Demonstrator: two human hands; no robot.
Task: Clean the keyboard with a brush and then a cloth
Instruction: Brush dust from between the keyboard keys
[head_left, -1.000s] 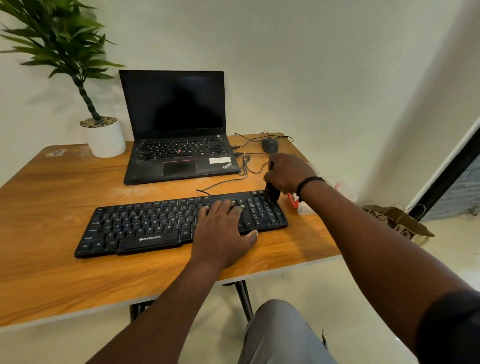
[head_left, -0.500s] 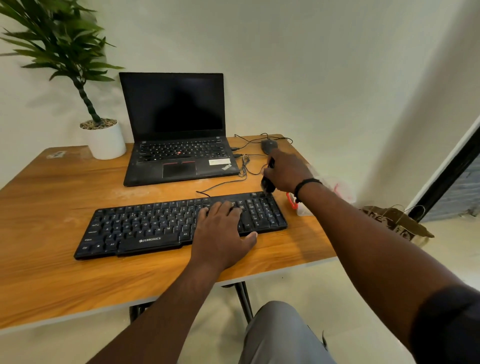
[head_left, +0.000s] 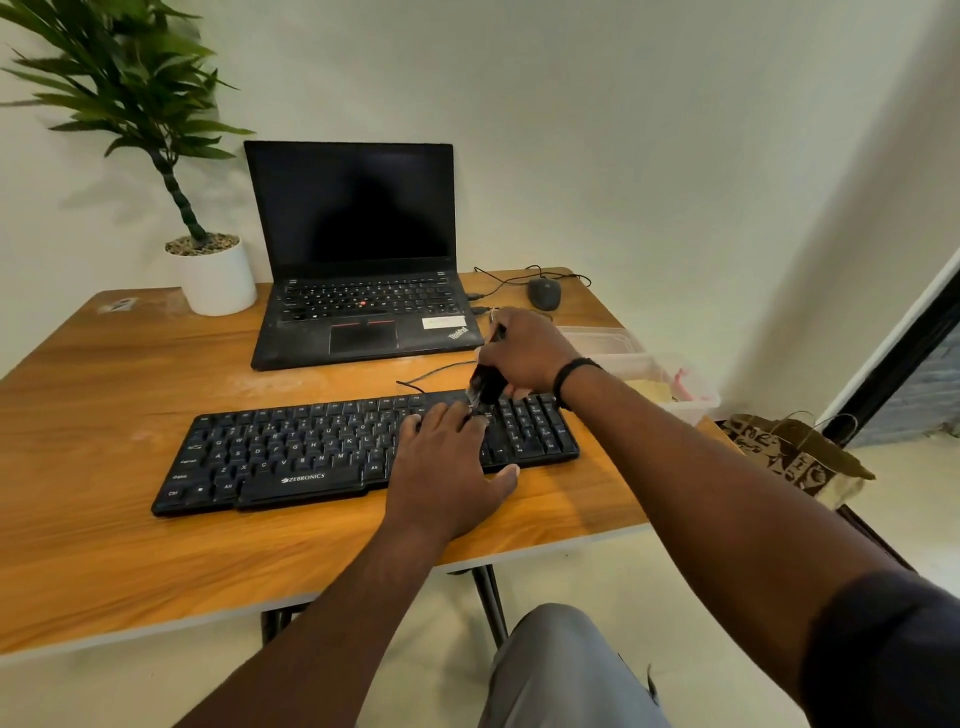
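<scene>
1. Centrally on the wooden desk (head_left: 104, 415) lies the black keyboard (head_left: 311, 452), its long side running left to right, its right end a little farther from the person than its left.
2. Flat on the keys right of the middle rests the left hand (head_left: 447, 467), fingers straight and spread over the keys, thumb lying off the near edge of the keyboard on the desk; it holds nothing.
3. Just beyond those fingertips, the right hand (head_left: 524, 353) is curled round a dark brush (head_left: 488, 382), gripping it from above with the handle end poking up past the knuckles.
4. The brush head points down and touches the keys at the far edge of the keyboard, between the main key block and the number pad, right beside the left fingertips.
5. A black band (head_left: 571, 376) circles the right wrist.
6. Behind the keyboard stands an open black laptop (head_left: 358, 260) with a dark screen; a potted plant (head_left: 213, 270) sits to its left, a mouse (head_left: 544, 293) to its right with thin cables trailing.
7. At the desk's right edge sits a clear plastic box (head_left: 670, 384); a paper bag (head_left: 795, 457) stands on the floor beyond.
</scene>
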